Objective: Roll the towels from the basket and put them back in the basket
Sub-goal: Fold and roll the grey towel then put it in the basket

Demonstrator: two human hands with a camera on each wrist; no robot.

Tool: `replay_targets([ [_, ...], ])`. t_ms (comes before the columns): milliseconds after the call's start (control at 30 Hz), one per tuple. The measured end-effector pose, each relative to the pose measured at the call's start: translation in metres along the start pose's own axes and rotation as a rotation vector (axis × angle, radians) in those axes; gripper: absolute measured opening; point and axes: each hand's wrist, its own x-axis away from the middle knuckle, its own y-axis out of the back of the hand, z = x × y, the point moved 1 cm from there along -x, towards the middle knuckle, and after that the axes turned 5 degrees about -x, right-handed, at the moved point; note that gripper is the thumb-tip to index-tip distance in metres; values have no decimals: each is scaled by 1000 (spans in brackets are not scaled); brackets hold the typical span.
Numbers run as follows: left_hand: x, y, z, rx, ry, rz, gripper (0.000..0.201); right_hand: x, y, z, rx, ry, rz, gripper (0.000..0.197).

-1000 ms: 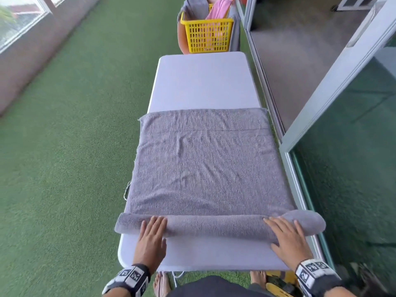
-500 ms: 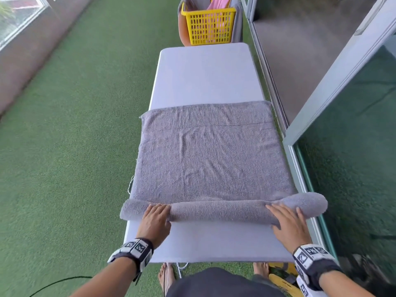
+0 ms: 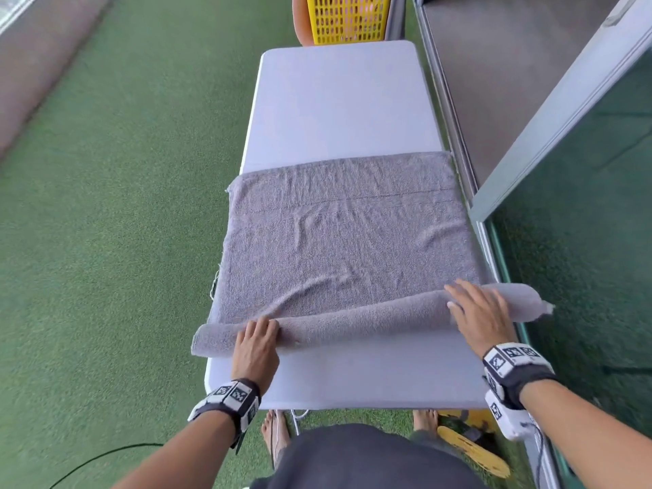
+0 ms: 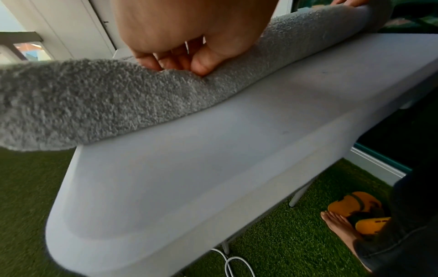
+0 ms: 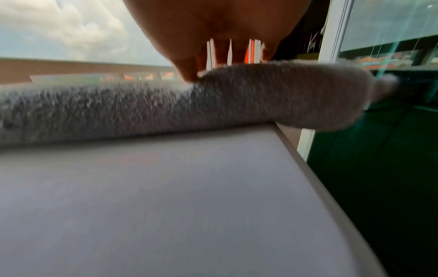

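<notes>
A grey towel point(image 3: 345, 241) lies spread on the white table point(image 3: 338, 100), its near edge wound into a long roll point(image 3: 352, 322) whose ends hang past both table sides. My left hand point(image 3: 259, 333) sits on the left part of the roll; the left wrist view shows the left hand point(image 4: 180, 65) with fingers and thumb curled, tips dug into the towel point(image 4: 94, 97). My right hand point(image 3: 472, 308) lies flat on the right part, fingers straight; the blurred right wrist view shows the right hand point(image 5: 225, 56) on top of the towel point(image 5: 260, 97). The yellow basket point(image 3: 347, 19) stands beyond the table's far end.
Green turf point(image 3: 106, 206) lies to the left. A sliding door frame point(image 3: 564, 118) and its track run close along the table's right side. Yellow sandals point(image 3: 472, 453) and my bare feet are under the near edge. A white cable point(image 4: 232, 262) lies on the turf below.
The roll has moved away from me across the table and grown thicker. Its right end now leads the left, so it lies slanted. Both hands moved forward with it.
</notes>
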Motion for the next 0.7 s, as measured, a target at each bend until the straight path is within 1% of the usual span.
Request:
replay_targets([
  [33, 3, -2, 0, 12, 11, -3, 26, 6, -4, -4, -8, 7, 27, 54],
  [67, 7, -2, 0, 36, 14, -3, 27, 15, -10, -10, 1, 6, 86, 60],
  [133, 12, -7, 2, 54, -14, 26, 42, 35, -25, -19, 40, 21, 202, 69],
  [200, 13, -14, 9, 24, -48, 65, 55, 45, -32, -25, 71, 46, 221, 75],
  [267, 8, -15, 13, 43, -28, 87, 55, 39, -31, -25, 67, 51, 188, 83],
  [300, 4, -14, 13, 46, -25, 80, 51, 32, -28, -23, 59, 47, 168, 81],
  [400, -4, -3, 6, 9, -52, 43, 39, 14, -13, -16, 72, 23, 161, 61],
  [467, -1, 2, 8, 6, -74, 58, 39, 10, -4, -11, 107, -10, 210, 48],
  [567, 3, 6, 16, 33, -98, 57, 28, 7, 7, -2, 169, -4, 322, 30],
  [600, -1, 7, 17, 47, -102, 48, 26, 4, 10, 0, 169, -5, 339, 27],
  [633, -6, 7, 18, 51, -97, 37, 27, 1, 12, 1, 153, -15, 318, 29],
  [700, -17, 4, 20, 18, -55, 13, 42, -3, 13, 4, 83, -39, 189, 49],
])
